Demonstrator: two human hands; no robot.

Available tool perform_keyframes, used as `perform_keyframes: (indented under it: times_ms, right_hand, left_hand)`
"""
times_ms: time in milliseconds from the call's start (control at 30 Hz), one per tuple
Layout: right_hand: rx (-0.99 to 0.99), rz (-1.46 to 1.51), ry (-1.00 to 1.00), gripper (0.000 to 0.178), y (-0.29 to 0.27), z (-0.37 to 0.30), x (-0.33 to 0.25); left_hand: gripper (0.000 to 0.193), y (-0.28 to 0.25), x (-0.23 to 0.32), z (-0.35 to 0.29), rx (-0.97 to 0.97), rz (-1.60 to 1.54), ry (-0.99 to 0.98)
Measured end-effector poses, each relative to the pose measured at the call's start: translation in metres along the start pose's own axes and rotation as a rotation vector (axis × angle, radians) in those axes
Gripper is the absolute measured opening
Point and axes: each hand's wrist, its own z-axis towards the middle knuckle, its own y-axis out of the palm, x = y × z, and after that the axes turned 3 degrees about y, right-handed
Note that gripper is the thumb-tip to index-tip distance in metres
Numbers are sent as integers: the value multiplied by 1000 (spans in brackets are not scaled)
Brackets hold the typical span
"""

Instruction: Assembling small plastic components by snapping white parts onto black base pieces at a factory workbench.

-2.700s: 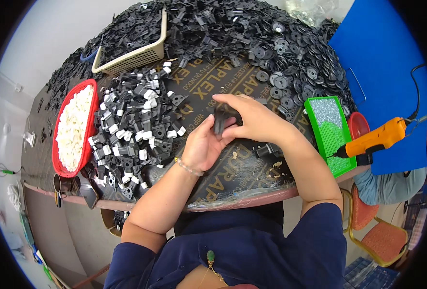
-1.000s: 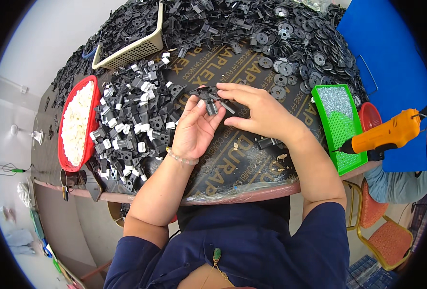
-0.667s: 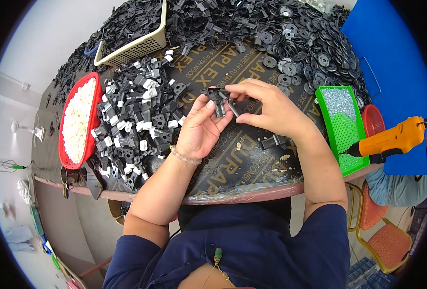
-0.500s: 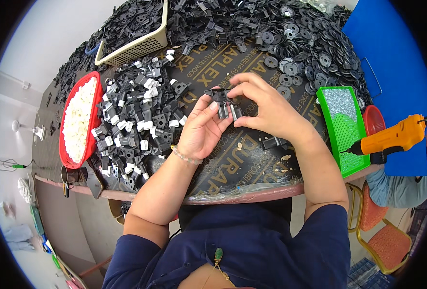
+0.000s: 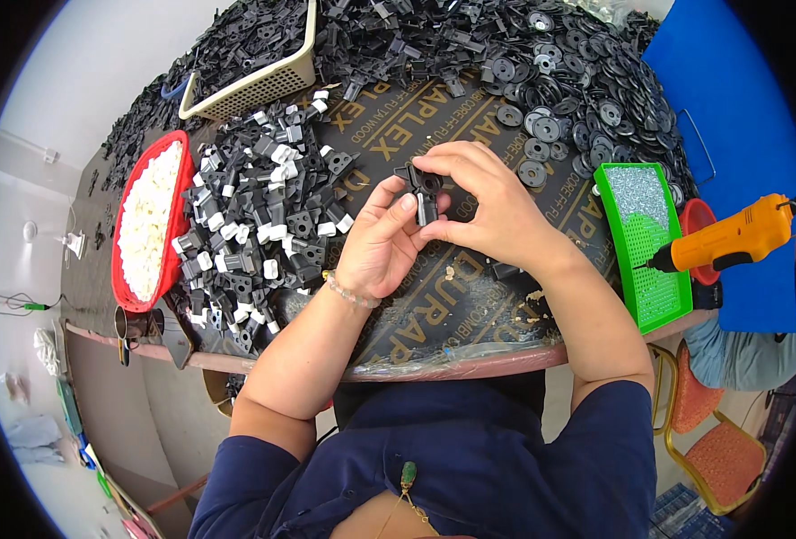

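Note:
Over the middle of the table, my left hand (image 5: pixel 382 244) and my right hand (image 5: pixel 488 202) are closed on a small black plastic part (image 5: pixel 426 202) between them. Its lower end is a smooth cylinder, and a round opening shows higher up. My left thumb presses its left side; the right thumb and fingers grip it from the right. Whether it is one piece or two fitted together I cannot tell. To the left spreads a heap of black parts with white caps (image 5: pixel 263 225). Another black part (image 5: pixel 505 270) lies partly hidden under my right wrist.
A red basket of white pieces (image 5: pixel 182 180) stands at the left. A beige basket (image 5: pixel 254 93) sits among black parts; black discs (image 5: pixel 595 108) pile up far right. At right are a green tray of small metal pieces (image 5: pixel 674 305), an orange power screwdriver (image 5: pixel 730 235) and a red bowl (image 5: pixel 696 216).
My hands have drawn together. Two separate cylinder ends showed at the black plastic earlier; now they appear as one, held upright between my fingers.

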Motion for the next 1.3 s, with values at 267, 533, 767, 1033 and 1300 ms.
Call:
perform_keyframes:
  times_ms: [267,533,767,1033,1300]
  right_hand:
    - [-5,-98,-32,65,-1,0,0]
    - [39,22,107,43,-2,-2,8]
    - [-157,322,488,22,-8,0,11]
    - [-131,504,524,19,3,3,11]
    - [-208,315,452,29,4,77,8]
  left_hand:
    - [38,6,3,-2,-22,24,-39]
    - [38,4,-6,-4,10,374,94]
    - [24,5,-5,-4,-26,778,157]
    - [20,18,2,-13,68,803,186]
    - [24,-5,-10,2,207,405,116]
